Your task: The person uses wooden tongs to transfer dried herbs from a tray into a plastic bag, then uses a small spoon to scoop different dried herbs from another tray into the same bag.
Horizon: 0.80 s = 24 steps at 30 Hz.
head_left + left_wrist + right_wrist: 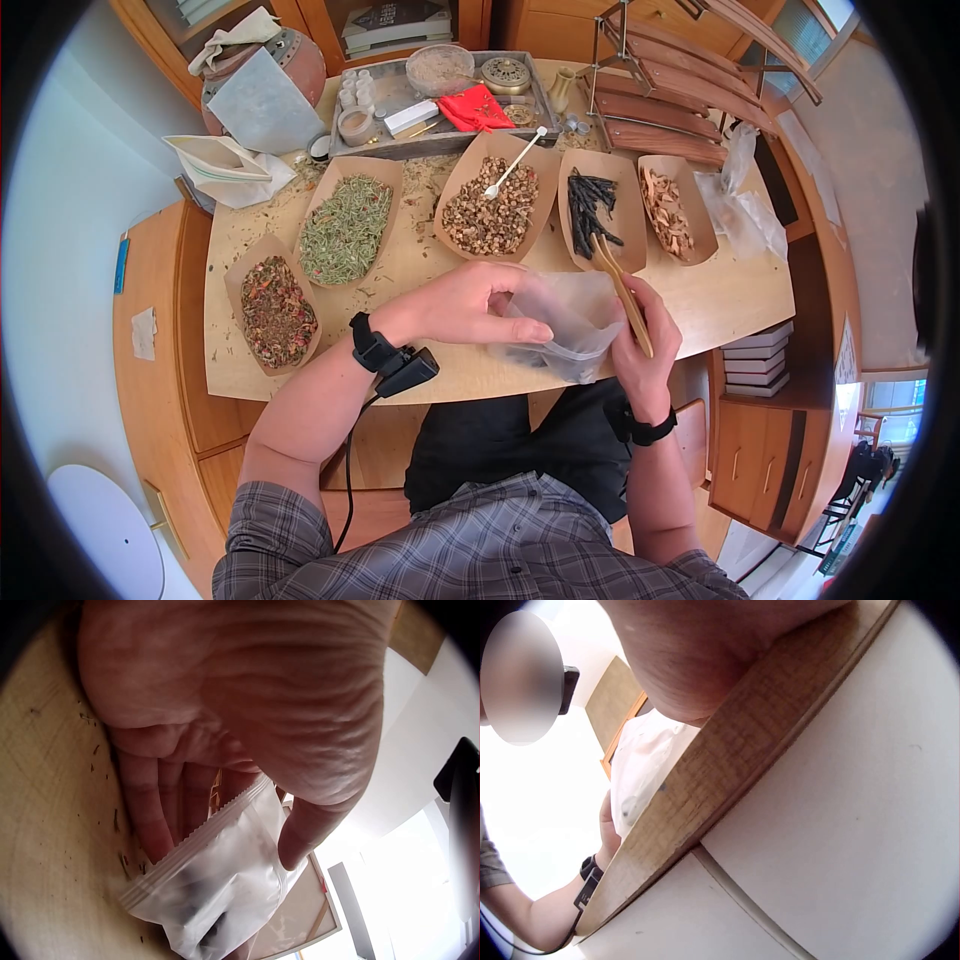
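Note:
A frosted plastic zip bag (578, 335) is between the hands at the table's front edge, with dark pieces showing through its wall. My left hand (450, 305) holds it near the mouth; in the left wrist view the thumb (300, 832) lies on one side and the fingers (146, 799) on the other. Wooden tongs (628, 300) stand slanted in my right hand (643, 378), tips up and leftward, while that hand also supports the bag's right side. Just beyond the tips, black dried strips (592, 200) lie in a paper tray. In the right wrist view the bag (641, 769) is partly hidden.
Other paper trays hold green dried herb (345, 228), mixed dried bits (275, 310), brown pieces (480, 218) with a white spoon (515, 162), and pale slices (665, 213). Behind stands a grey tray (400, 148) with containers. A wooden folding rack (660, 95) occupies the back right.

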### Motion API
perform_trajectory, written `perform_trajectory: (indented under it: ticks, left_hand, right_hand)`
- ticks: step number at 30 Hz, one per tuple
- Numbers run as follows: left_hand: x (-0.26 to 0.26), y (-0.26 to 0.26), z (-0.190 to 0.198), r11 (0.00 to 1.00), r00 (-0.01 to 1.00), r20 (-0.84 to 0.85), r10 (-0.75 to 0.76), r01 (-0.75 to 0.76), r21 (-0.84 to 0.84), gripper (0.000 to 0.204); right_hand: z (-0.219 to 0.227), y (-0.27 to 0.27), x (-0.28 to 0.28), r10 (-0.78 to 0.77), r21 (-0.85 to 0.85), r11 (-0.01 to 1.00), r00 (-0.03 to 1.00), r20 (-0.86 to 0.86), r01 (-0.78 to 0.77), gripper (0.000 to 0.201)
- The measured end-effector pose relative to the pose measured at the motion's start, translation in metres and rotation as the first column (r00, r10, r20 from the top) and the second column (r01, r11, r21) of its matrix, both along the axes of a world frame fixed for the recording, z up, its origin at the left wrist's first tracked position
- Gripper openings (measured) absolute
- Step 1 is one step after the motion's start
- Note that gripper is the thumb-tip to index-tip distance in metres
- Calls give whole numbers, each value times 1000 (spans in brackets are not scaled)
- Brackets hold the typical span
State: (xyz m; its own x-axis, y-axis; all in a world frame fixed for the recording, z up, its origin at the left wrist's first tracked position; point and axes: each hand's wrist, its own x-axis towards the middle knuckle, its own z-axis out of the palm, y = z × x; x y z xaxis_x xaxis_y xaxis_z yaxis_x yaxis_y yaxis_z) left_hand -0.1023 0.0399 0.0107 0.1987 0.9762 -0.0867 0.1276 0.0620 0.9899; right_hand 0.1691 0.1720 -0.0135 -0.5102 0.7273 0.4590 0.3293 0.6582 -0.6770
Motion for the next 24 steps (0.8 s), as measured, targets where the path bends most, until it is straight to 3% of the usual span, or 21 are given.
perform_trajectory:
  ticks: [24]
  left_hand:
    - [0, 0, 5, 1000, 1000, -19, -4, 4, -6, 43]
  right_hand:
    - [-3, 1, 0, -2, 31, 1000, 1000, 2, 1, 35]
